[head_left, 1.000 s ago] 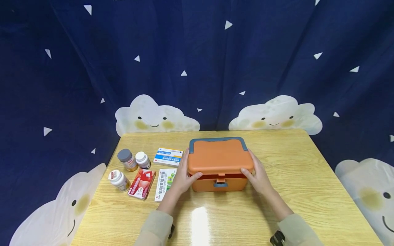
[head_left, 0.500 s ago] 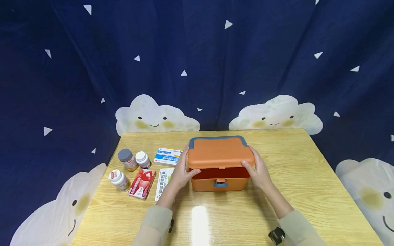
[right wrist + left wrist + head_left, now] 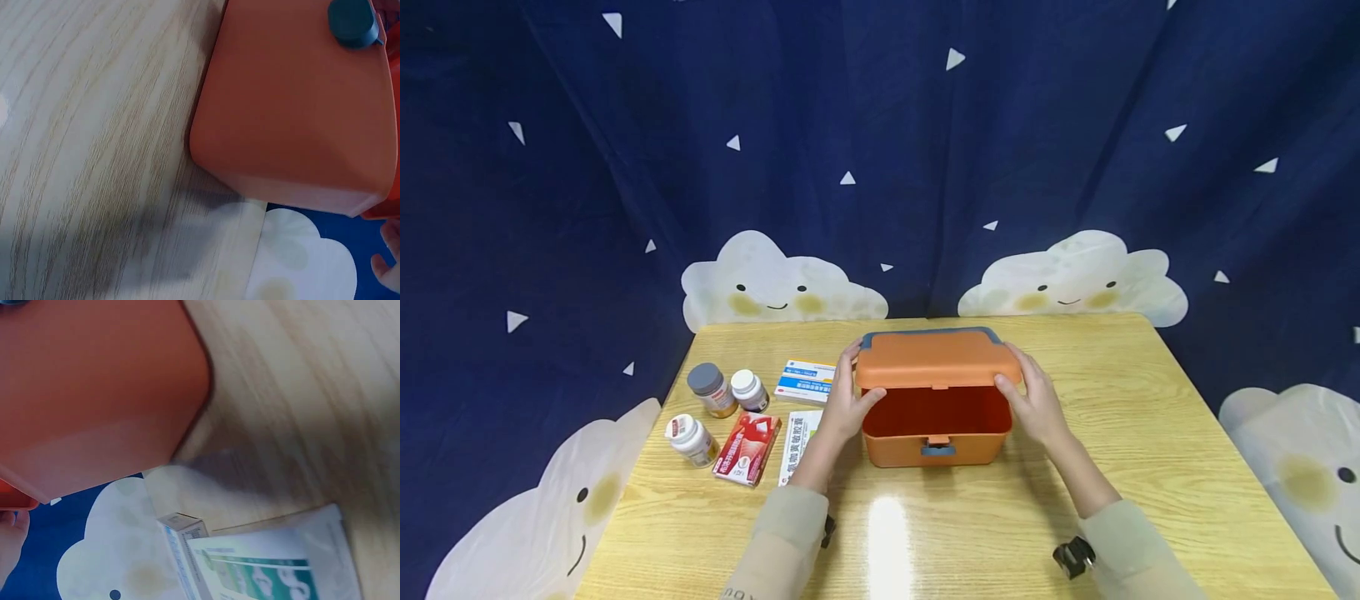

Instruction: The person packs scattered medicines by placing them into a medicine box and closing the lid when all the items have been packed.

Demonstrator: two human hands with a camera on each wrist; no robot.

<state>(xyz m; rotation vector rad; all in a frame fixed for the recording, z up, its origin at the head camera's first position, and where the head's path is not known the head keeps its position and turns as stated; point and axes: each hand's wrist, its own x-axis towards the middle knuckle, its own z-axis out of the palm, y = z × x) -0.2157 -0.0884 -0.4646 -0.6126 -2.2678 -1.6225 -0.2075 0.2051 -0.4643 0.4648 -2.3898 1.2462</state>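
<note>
An orange plastic storage box (image 3: 891, 452) stands mid-table, its lid (image 3: 936, 358) tilted up at the front so the dark red inside shows. A blue-grey carry handle lies along the lid's far edge, and a blue-grey latch (image 3: 937, 450) sits on the front wall. My left hand (image 3: 847, 408) grips the lid's left end, thumb at the front corner and fingers along the side. At the right end my right hand (image 3: 1037, 408) holds it likewise. Both wrist views show mostly the box's walls, with a few fingers (image 3: 9, 544) at the edge.
Left of the box lie a blue-and-white medicine box (image 3: 807, 381), a white-and-green one (image 3: 797, 442) partly behind my left hand, and a red one (image 3: 747, 450). Beside them are a grey-capped bottle (image 3: 712, 390) and two white-capped bottles (image 3: 749, 390). A dark curtain (image 3: 925, 167) hangs behind the table.
The lid's front edge has risen from just above the box's rim, widening the gap and showing more of the inside. Both hands have moved up with it.
</note>
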